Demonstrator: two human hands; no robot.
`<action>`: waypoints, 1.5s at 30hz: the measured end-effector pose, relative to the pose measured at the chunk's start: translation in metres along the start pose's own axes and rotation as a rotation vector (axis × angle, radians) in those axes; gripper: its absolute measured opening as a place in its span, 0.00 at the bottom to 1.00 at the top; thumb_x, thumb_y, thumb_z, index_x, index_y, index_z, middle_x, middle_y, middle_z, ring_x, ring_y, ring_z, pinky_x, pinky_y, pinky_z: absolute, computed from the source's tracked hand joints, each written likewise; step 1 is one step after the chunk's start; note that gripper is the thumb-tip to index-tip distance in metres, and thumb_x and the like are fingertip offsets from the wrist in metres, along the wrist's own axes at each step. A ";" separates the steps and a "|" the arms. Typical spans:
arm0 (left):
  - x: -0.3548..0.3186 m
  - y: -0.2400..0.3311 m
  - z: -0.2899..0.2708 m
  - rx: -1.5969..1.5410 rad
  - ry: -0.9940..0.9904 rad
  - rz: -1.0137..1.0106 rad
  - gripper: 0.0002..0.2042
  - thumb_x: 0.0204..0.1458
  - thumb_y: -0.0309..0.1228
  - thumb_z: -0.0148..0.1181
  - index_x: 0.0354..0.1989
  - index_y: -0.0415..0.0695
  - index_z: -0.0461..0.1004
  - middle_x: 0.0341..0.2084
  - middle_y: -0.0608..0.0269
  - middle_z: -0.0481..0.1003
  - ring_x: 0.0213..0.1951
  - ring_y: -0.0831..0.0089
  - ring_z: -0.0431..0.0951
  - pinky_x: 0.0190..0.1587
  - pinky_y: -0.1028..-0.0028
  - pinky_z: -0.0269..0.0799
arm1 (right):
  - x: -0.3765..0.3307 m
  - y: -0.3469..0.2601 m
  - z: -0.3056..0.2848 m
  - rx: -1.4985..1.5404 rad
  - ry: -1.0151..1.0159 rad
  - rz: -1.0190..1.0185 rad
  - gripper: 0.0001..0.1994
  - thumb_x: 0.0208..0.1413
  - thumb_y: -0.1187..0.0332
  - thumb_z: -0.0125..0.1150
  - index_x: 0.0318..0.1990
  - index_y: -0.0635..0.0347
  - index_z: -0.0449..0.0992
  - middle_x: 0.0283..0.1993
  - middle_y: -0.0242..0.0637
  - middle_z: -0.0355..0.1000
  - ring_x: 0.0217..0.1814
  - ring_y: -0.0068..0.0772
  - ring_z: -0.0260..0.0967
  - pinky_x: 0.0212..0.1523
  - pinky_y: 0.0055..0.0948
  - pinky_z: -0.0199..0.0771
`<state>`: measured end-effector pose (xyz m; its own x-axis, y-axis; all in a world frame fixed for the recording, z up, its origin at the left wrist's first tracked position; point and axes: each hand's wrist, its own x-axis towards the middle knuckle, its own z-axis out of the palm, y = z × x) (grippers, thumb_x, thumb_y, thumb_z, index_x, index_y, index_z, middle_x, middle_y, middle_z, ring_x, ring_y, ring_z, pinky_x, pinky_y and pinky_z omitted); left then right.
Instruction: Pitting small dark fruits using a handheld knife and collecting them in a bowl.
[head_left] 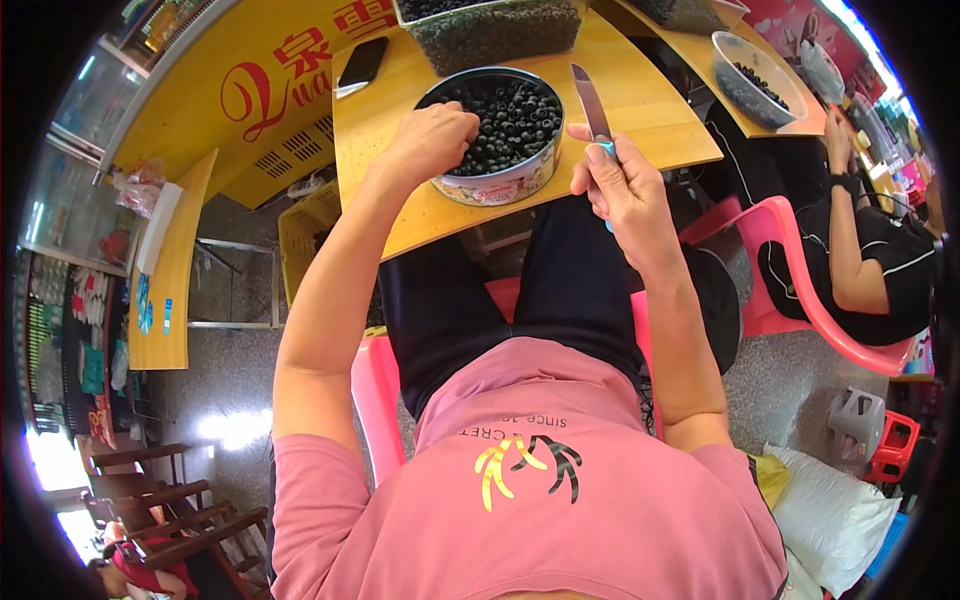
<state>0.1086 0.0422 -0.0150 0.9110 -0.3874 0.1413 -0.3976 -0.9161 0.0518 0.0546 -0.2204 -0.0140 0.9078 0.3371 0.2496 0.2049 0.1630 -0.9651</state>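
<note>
A round, printed tin (495, 190) full of small black round pieces (515, 115) stands near the front edge of the yellow wooden table (640, 130). Some of the pieces show a hole or hollow; their kind is unclear. My left hand (435, 140) reaches over the tin's left rim, its fingers curled down at the pieces. Whatever the fingertips hold is hidden. To the right of the tin, my right hand (625, 195) grips a knife (588, 95) by its blue handle, with the blade pointing up and away from me.
Behind the tin sits a clear plastic tub (490, 45) of dark pieces. A black phone (362, 62) lies at the table's far left. On the right, another person (870, 240) sits on a pink chair (790, 230), near a clear bowl (745, 95) partly filled with dark pieces.
</note>
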 end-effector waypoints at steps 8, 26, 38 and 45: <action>-0.001 -0.005 0.001 -0.039 -0.065 -0.093 0.07 0.46 0.26 0.56 0.34 0.42 0.76 0.36 0.55 0.75 0.44 0.56 0.75 0.46 0.62 0.70 | -0.001 0.002 0.004 -0.052 -0.047 -0.008 0.16 0.67 0.63 0.48 0.57 0.60 0.70 0.26 0.26 0.67 0.22 0.09 0.50 0.22 0.11 0.51; -0.043 0.088 -0.021 -1.117 0.338 0.010 0.10 0.50 0.20 0.62 0.40 0.36 0.73 0.34 0.64 0.78 0.30 0.83 0.73 0.34 0.81 0.71 | -0.007 0.008 0.024 0.377 -0.024 0.172 0.15 0.62 0.63 0.59 0.51 0.61 0.72 0.28 0.22 0.67 0.19 0.08 0.53 0.19 0.12 0.52; -0.063 0.114 0.011 -1.434 0.512 -0.078 0.09 0.53 0.23 0.63 0.43 0.39 0.74 0.41 0.67 0.70 0.35 0.84 0.68 0.37 0.81 0.67 | -0.011 0.006 0.027 0.444 -0.063 0.210 0.15 0.60 0.65 0.60 0.52 0.60 0.71 0.27 0.19 0.66 0.20 0.08 0.54 0.19 0.13 0.54; -0.072 0.119 0.014 -1.265 0.551 -0.100 0.08 0.55 0.23 0.62 0.42 0.36 0.73 0.41 0.68 0.67 0.37 0.83 0.68 0.41 0.82 0.67 | -0.013 0.001 0.026 0.358 -0.097 0.181 0.16 0.61 0.64 0.59 0.53 0.60 0.71 0.25 0.19 0.65 0.20 0.08 0.54 0.19 0.13 0.53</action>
<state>-0.0025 -0.0404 -0.0332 0.8986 0.0355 0.4373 -0.4317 -0.1065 0.8957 0.0338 -0.2000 -0.0158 0.8752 0.4729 0.1014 -0.1104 0.3996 -0.9100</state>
